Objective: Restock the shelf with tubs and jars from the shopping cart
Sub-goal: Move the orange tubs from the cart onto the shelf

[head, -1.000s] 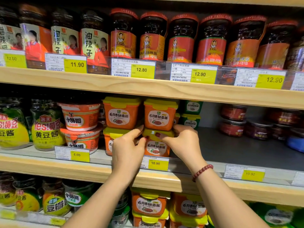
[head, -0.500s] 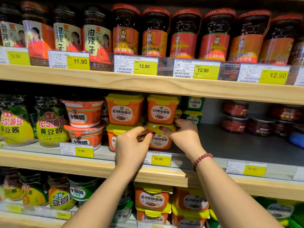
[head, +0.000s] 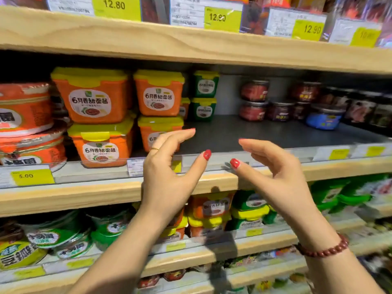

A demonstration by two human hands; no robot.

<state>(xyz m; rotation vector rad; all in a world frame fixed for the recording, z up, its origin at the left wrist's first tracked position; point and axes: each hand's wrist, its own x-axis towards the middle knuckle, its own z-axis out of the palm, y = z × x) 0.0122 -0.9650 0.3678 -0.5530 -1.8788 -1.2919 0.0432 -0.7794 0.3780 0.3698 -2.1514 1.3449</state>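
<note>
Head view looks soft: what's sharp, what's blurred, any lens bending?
Head view: labels on orange tubs read clearly; jars at back right and lower-shelf tubs are blurred; right-side price tags wash out; upper shelf board bows from wide lens; left hand and right hand fairly sharp.

The forearms [head: 118, 251] are bare. The nails [head: 207, 154] are painted glossy red. The left hand [head: 167, 177] wears a thin gold ring [head: 154, 148]. The right hand [head: 280, 179] has a bracelet [head: 324, 250] of dark red beads at its wrist.
</note>
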